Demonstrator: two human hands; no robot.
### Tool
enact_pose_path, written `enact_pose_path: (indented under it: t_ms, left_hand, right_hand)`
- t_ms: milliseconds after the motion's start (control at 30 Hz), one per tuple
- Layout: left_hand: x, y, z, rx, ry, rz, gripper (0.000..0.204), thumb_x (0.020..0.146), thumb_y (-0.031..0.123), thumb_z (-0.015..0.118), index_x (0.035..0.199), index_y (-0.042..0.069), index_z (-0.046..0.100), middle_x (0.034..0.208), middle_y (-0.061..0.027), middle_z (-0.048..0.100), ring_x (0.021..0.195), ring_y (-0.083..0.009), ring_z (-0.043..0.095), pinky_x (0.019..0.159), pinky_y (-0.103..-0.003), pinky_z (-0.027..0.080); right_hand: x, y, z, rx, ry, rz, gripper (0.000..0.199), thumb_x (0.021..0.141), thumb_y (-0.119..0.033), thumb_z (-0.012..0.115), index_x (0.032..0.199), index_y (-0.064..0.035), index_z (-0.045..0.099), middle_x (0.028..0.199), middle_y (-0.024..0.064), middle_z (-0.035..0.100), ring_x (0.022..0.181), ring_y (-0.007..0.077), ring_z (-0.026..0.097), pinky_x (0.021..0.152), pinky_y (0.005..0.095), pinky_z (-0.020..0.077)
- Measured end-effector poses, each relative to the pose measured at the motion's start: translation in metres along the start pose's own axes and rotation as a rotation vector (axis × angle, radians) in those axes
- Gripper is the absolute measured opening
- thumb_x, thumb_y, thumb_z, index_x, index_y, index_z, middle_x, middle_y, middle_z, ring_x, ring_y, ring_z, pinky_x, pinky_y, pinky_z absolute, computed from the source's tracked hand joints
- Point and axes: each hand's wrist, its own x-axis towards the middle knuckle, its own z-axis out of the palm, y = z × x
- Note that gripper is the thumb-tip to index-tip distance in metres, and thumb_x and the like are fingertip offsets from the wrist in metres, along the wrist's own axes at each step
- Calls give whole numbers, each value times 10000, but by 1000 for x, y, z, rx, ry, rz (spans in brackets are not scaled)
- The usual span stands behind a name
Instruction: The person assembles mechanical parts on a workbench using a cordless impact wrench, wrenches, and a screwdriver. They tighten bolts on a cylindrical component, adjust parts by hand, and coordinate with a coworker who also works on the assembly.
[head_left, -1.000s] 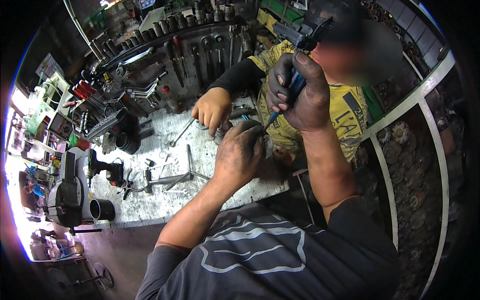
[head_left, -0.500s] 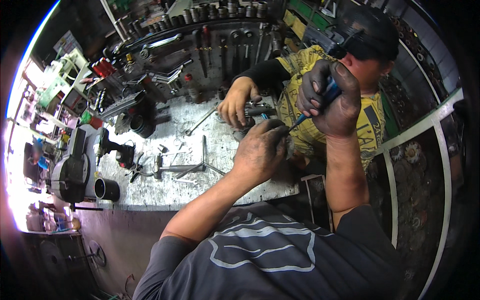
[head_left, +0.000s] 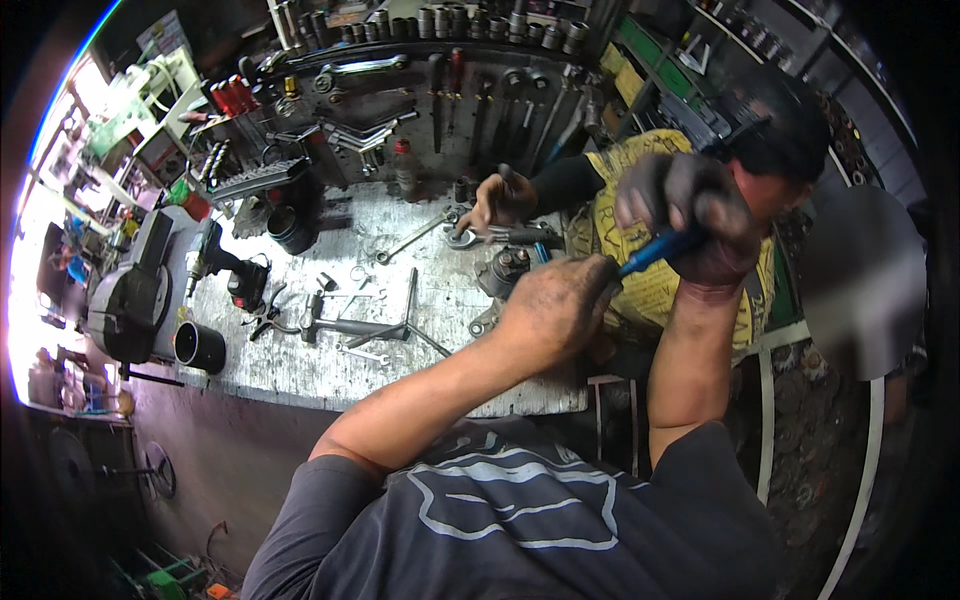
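Observation:
My right hand (head_left: 700, 220), blurred and raised on the right, is closed around a blue tapered hand tool (head_left: 658, 250), possibly a screwdriver. Its narrow end points down-left to the fingers of my left hand (head_left: 560, 305), where the tip is hidden. Those left fingers are curled closed at the bench's right end; what they grip is out of sight beneath them. Just left of that hand sits a round, dark metal part with studs (head_left: 508, 268). Across the bench, a co-worker's hand (head_left: 500, 200) is over the end of a wrench (head_left: 462, 238).
On the worn bench (head_left: 270, 375) lie a hammer (head_left: 350, 326), pliers (head_left: 268, 322), several wrenches and a cordless drill (head_left: 228, 268). A black cup (head_left: 200, 347) stands near the front edge, beside a vise (head_left: 130, 290). The co-worker (head_left: 640, 200) is close on the right.
The view has shifted. My right hand has come down with the blue tool, which now lies flatter. The co-worker's hand has lifted off the metal part and moved back to the wrench.

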Motion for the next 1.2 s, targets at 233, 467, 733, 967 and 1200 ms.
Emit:
enact_pose_path:
  t_ms: [233,467,733,967,1200]
  left_hand:
    - [-4,-9,8,-60,42,49,367,887,132,756,1193,27,583,994,-182,700,989,-406,690,988,-495,524]
    - [-9,-15,6,-175,-59,-9,410,897,112,644,1288,5,585,1164,-163,697,1109,-366,612,999,-470,525]
    - [-5,-14,4,-178,-78,-28,348,935,150,593,1256,15,586,1119,-154,693,1157,-368,617,1012,-473,532]
    - [-13,-15,12,-186,3,-32,353,928,157,602,1256,24,601,1109,-152,697,1142,-359,619,990,-462,543]
    - [-7,-12,12,-79,127,87,241,938,150,678,1147,36,637,969,-124,703,962,-347,658,847,-472,555]
  right_hand:
    - [-12,17,-6,280,66,78,483,1068,-458,622,765,-93,532,515,1,475,390,111,369,432,286,340]
    - [-10,10,5,135,154,93,401,1049,-407,667,797,-111,569,557,30,569,404,131,488,425,284,384]
    - [-23,4,14,5,263,123,436,1050,-460,673,782,-141,546,561,5,563,393,114,482,424,277,400]
    - [-33,4,9,-1,308,127,391,1050,-435,661,846,-116,564,581,17,548,423,121,464,444,291,407]
    - [-31,23,31,-87,400,-2,494,1087,-543,577,1033,-53,551,697,35,510,569,137,494,577,309,461]
